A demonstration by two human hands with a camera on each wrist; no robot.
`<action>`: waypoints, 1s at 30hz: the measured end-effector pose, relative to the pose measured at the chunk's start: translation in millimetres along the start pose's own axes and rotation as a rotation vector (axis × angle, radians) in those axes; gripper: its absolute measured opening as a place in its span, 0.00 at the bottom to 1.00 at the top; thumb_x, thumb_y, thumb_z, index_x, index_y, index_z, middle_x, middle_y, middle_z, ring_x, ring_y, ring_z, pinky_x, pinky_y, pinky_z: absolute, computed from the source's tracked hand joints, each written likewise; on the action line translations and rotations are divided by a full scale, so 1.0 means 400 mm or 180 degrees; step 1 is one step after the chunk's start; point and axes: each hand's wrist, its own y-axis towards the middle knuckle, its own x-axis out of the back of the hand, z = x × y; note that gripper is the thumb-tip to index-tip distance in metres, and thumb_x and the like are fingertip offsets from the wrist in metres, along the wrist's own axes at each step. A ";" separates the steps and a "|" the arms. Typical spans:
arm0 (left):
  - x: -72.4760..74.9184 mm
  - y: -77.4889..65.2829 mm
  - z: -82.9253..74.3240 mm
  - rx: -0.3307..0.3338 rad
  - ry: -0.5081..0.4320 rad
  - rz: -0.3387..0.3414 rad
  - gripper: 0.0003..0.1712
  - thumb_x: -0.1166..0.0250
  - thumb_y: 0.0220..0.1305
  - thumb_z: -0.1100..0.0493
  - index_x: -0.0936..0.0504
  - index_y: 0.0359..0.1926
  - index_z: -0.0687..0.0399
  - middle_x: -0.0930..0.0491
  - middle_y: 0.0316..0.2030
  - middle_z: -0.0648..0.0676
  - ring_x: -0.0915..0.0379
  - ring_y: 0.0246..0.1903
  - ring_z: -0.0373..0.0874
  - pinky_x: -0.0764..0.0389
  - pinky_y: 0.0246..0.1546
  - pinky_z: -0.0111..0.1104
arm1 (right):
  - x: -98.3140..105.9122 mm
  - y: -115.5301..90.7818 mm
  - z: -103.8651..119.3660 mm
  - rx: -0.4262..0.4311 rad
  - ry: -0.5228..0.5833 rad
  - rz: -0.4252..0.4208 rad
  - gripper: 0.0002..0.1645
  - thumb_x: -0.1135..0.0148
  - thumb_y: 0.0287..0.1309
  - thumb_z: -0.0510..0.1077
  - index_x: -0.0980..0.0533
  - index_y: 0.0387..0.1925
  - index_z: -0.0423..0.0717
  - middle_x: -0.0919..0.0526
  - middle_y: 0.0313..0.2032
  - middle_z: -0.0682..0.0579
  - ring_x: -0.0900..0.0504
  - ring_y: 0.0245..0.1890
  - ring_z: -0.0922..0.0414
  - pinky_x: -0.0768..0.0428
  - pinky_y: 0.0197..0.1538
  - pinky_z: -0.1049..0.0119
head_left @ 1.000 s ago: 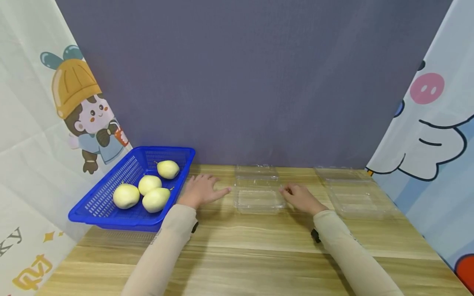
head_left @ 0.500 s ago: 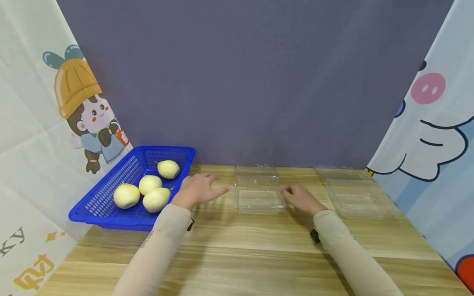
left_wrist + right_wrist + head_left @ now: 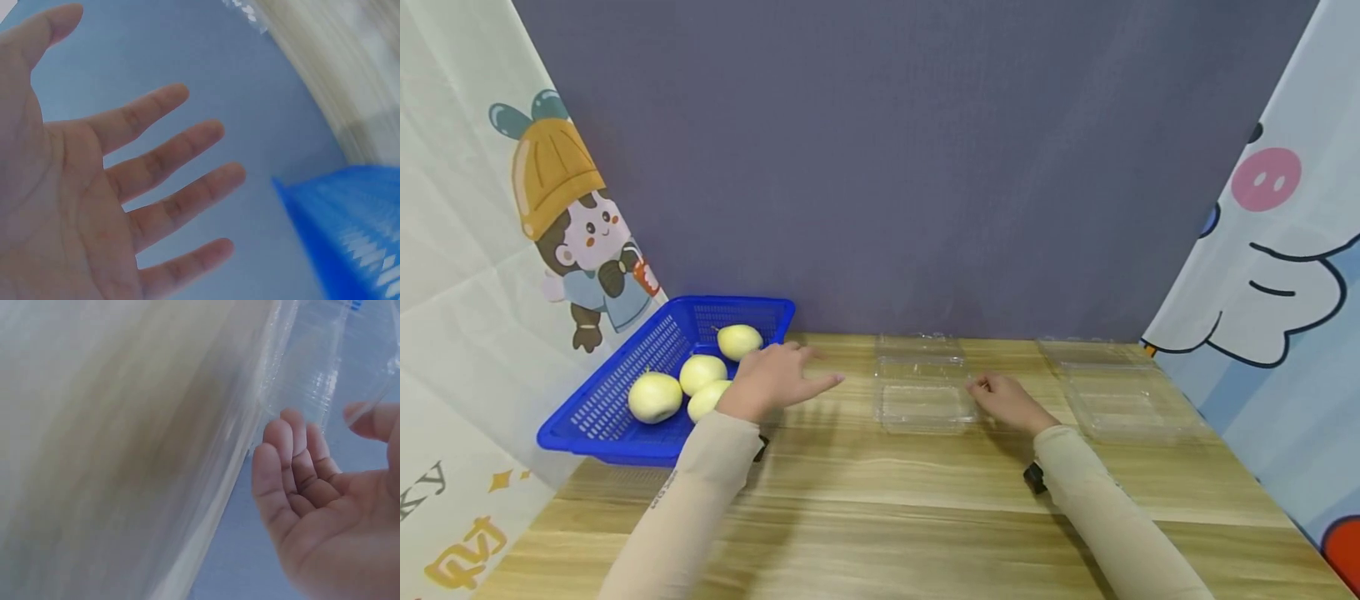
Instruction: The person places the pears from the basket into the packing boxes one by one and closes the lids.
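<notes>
My left hand (image 3: 772, 379) hovers over the right rim of a blue plastic basket (image 3: 610, 452), its fingers spread and nothing in them. The left wrist view shows the bare palm (image 3: 69, 206) near a blurred basket corner (image 3: 337, 231). Several pale yellow pears (image 3: 655, 397) lie in the basket; the hand and sleeve partly cover one pear (image 3: 706, 400). A clear plastic container (image 3: 927, 406) stands with its lid raised at the back. At its right edge, my right hand (image 3: 1011, 402) pinches the plastic between thumb and curled fingers (image 3: 269, 475).
Another clear container (image 3: 1123, 408) with its lid back stands farther right on the wooden table (image 3: 910, 517). A dark grey partition (image 3: 925, 167) rises behind the table. Printed cartoon curtains (image 3: 460, 250) hang at both sides.
My left hand has moved left, away from the middle container and over the basket's rim, partly covering a pear. My right hand stays at the container's edge.
</notes>
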 end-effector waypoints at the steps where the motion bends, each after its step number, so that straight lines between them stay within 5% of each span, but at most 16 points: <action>1: 0.008 -0.004 0.005 0.0004 0.0007 0.0006 0.45 0.51 0.63 0.21 0.25 0.68 0.42 0.26 0.64 0.59 0.26 0.56 0.61 0.20 0.42 0.54 | 0.001 0.000 -0.001 -0.0036 0.0043 0.0030 0.22 0.55 0.78 0.52 0.27 0.49 0.36 0.25 0.29 0.49 0.29 0.28 0.54 0.28 0.34 0.59; 8: 0.056 -0.032 0.053 0.0098 0.0022 0.0024 0.46 0.52 0.62 0.20 0.23 0.67 0.44 0.22 0.60 0.59 0.23 0.51 0.60 0.21 0.34 0.54 | 0.000 0.005 -0.011 -0.0096 0.0585 0.0237 0.21 0.56 0.79 0.50 0.32 0.53 0.33 0.26 0.32 0.46 0.26 0.32 0.53 0.22 0.37 0.60; 13: 0.088 -0.057 0.091 0.0166 -0.0040 0.0035 0.49 0.53 0.61 0.19 0.24 0.67 0.48 0.23 0.62 0.59 0.24 0.53 0.62 0.21 0.38 0.59 | -0.002 0.009 -0.010 -0.0163 0.0998 0.0294 0.25 0.55 0.78 0.47 0.36 0.59 0.28 0.26 0.37 0.43 0.26 0.36 0.54 0.20 0.40 0.59; 19: 0.107 -0.072 0.130 0.0221 0.0017 0.0035 0.51 0.53 0.58 0.16 0.22 0.66 0.47 0.23 0.61 0.60 0.23 0.53 0.62 0.21 0.33 0.53 | -0.002 0.015 -0.016 -0.0305 0.1456 0.0290 0.27 0.56 0.78 0.47 0.38 0.61 0.25 0.27 0.40 0.41 0.27 0.37 0.55 0.20 0.40 0.59; 30: 0.107 -0.087 0.228 0.0412 -0.0084 0.0417 0.41 0.39 0.62 0.32 0.23 0.64 0.57 0.25 0.59 0.69 0.28 0.56 0.69 0.28 0.46 0.67 | -0.007 0.032 -0.034 -0.0600 0.2066 0.0320 0.25 0.55 0.78 0.47 0.39 0.59 0.27 0.28 0.37 0.46 0.27 0.31 0.58 0.22 0.33 0.67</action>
